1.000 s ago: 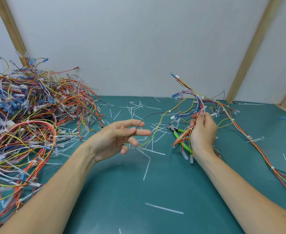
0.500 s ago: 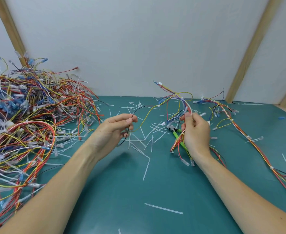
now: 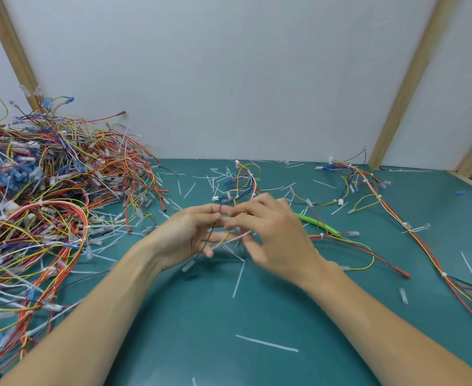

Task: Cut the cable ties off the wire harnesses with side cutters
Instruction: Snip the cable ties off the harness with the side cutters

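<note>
In the middle of the table [image 3: 229,316], both hands have come together, fingers now pinching one wire harness [image 3: 246,179], cutters [image 3: 317,224] waiting at 3 o'clock.

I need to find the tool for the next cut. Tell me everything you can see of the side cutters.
Only the handles of the side cutters show: two slim grips in bright green, plastic-looking sleeves, lying close together and flat on the green mat. They slant from just behind the right hand away to the right. The cutting head is hidden behind that hand, so open or shut cannot be told. A red wire runs along the near side of the handles. Neither hand holds the tool.
</note>
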A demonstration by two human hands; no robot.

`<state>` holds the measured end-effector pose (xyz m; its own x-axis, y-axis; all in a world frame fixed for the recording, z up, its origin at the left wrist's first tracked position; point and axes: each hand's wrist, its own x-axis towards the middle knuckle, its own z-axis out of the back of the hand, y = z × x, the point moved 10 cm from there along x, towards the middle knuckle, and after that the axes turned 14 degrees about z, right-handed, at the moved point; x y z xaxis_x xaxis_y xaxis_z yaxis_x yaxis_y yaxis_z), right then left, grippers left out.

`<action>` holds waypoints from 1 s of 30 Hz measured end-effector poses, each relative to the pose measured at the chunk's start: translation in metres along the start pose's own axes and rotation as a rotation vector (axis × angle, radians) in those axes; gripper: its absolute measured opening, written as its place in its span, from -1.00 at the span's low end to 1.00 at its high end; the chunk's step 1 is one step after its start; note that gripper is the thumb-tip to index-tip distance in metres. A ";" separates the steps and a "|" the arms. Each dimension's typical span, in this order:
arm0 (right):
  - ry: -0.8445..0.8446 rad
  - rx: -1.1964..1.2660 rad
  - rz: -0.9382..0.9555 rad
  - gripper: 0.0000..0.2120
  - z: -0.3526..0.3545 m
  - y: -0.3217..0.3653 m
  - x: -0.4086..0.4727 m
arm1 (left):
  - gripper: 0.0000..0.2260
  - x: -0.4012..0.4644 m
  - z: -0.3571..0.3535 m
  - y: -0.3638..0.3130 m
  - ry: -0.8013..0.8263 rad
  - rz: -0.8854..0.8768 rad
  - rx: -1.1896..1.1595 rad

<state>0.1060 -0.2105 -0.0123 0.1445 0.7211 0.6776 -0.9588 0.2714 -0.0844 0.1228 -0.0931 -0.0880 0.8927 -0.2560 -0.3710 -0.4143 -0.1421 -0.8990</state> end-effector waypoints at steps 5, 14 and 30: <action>0.119 0.055 -0.035 -0.80 -0.011 -0.011 -0.007 | -0.68 -0.001 0.000 0.003 0.014 0.026 0.134; -0.168 0.367 -0.389 -0.93 -0.005 -0.049 -0.026 | -0.76 -0.009 0.031 -0.018 -0.378 -0.178 0.188; -0.235 0.645 -0.552 -0.87 -0.021 -0.053 -0.033 | -0.92 -0.025 0.010 -0.041 -0.516 -0.483 0.243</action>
<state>0.1569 -0.2350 -0.0452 0.6420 0.4241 0.6387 -0.7286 0.0780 0.6805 0.1196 -0.0710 -0.0448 0.9600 0.2714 0.0695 0.0420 0.1059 -0.9935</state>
